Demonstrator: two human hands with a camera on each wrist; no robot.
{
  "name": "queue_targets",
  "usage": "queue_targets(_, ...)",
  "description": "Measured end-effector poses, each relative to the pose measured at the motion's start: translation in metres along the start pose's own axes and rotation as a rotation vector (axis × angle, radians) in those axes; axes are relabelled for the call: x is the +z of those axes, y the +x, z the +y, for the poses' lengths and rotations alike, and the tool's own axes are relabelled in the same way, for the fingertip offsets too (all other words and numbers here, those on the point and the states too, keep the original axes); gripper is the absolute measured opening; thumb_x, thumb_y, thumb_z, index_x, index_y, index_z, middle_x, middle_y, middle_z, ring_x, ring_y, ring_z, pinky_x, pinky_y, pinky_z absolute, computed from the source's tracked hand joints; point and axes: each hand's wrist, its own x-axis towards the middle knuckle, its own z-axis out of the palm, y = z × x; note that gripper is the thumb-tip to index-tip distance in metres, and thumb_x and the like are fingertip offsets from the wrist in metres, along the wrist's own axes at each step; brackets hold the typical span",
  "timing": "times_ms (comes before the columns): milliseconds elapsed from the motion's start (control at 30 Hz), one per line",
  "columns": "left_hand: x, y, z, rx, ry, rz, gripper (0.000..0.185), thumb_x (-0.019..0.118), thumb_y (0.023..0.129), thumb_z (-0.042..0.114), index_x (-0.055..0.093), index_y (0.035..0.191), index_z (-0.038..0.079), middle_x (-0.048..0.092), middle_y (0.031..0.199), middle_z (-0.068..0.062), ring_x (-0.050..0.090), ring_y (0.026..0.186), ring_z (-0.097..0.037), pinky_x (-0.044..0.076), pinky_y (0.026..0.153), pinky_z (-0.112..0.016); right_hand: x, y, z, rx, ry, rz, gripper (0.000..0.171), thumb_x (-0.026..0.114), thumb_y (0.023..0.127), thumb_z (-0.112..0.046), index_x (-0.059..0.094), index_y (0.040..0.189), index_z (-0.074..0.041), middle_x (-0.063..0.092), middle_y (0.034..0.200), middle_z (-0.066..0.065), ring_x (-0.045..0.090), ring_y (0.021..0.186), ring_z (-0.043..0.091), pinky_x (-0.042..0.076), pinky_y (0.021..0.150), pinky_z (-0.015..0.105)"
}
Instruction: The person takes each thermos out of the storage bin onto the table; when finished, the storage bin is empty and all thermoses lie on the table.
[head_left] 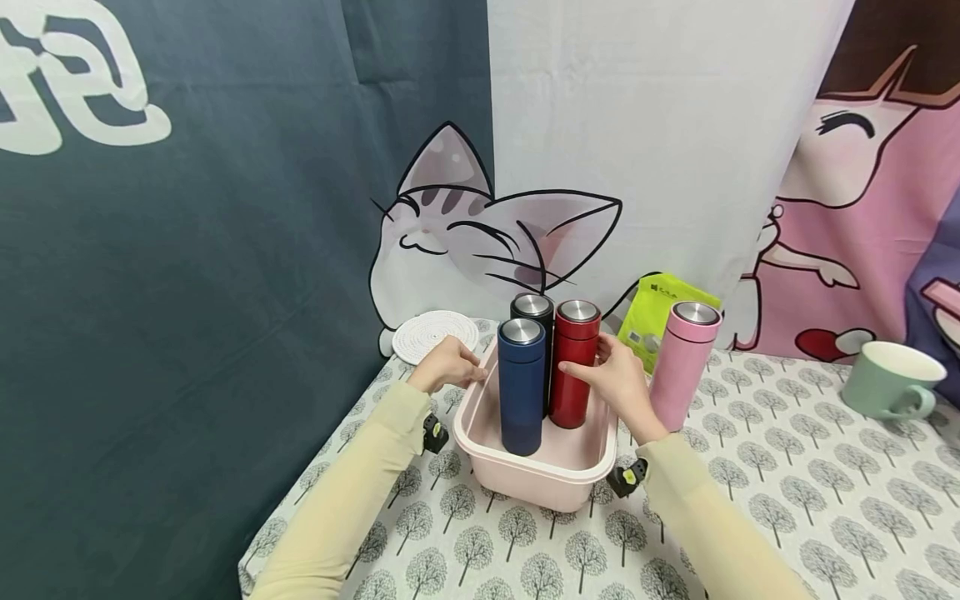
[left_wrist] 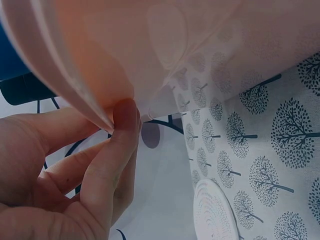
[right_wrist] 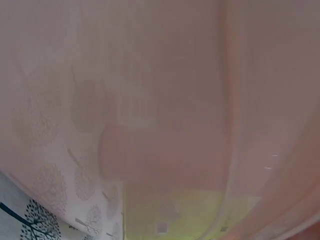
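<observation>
A pale pink basin point(head_left: 540, 479) stands on the tablecloth with several upright flasks in it: a dark blue flask point(head_left: 521, 392) in front, a black flask point(head_left: 532, 306) mostly hidden behind it, and a red flask point(head_left: 577, 333) to the right. My left hand point(head_left: 448, 364) pinches the basin's left rim; the left wrist view shows this hand point(left_wrist: 90, 160) with thumb and fingers on the rim. My right hand point(head_left: 622, 379) holds the red flask, thumb across its front and fingers on its far right side. In the right wrist view the basin's wall point(right_wrist: 150, 75) fills most of the frame.
Right of the basin stands a pink flask point(head_left: 681, 367), before a bright green packet point(head_left: 652, 321). A green mug point(head_left: 892, 379) is farther right. A round white woven mat point(head_left: 435, 333) lies back left, near the tablecloth's left edge. Printed curtains hang behind.
</observation>
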Motion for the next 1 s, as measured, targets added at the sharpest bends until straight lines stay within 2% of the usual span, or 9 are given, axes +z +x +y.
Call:
queue_targets(133,0.001,0.0,0.001,-0.005,0.019,0.007,0.03,0.071,0.085,0.0,0.064,0.111,-0.013,0.07,0.103,-0.027,0.073,0.087,-0.031,0.063,0.075,-0.03,0.002,0.002,-0.001,0.012,-0.04,0.002,0.069,0.082,0.078,-0.035,0.053,0.132,-0.003,0.066,0.122,0.02,0.065,0.105,0.034,0.057,0.09,0.047)
queue_targets(500,0.003,0.0,-0.002,0.02,-0.007,0.009,0.03,0.071,0.085,-0.001,0.064,0.111,-0.014,0.069,0.104,-0.028,0.073,0.088,-0.032,0.064,0.075,-0.03,0.005,-0.001,-0.001,0.028,-0.061,0.065,0.062,0.08,0.08,-0.031,0.054,0.127,-0.002,0.067,0.118,0.021,0.066,0.101,0.036,0.059,0.085,0.048)
queue_targets(767,0.002,-0.001,-0.004,0.027,-0.013,0.014,0.033,0.072,0.085,0.0,0.063,0.113,-0.014,0.068,0.107,-0.029,0.073,0.088,-0.032,0.063,0.076,-0.03,0.001,-0.004,-0.007,-0.042,-0.076,0.141,0.056,0.081,0.078,-0.029,0.057,0.121,-0.002,0.069,0.11,0.02,0.067,0.096,0.034,0.06,0.079,0.045)
queue_targets(1000,0.001,0.0,-0.005,0.036,-0.022,0.006,0.03,0.072,0.085,0.0,0.065,0.111,-0.014,0.069,0.105,-0.028,0.073,0.087,-0.032,0.064,0.075,-0.031,-0.013,-0.007,-0.02,-0.094,-0.088,0.162,0.056,0.082,0.077,-0.03,0.058,0.12,-0.003,0.069,0.113,0.021,0.068,0.101,0.036,0.06,0.08,0.047)
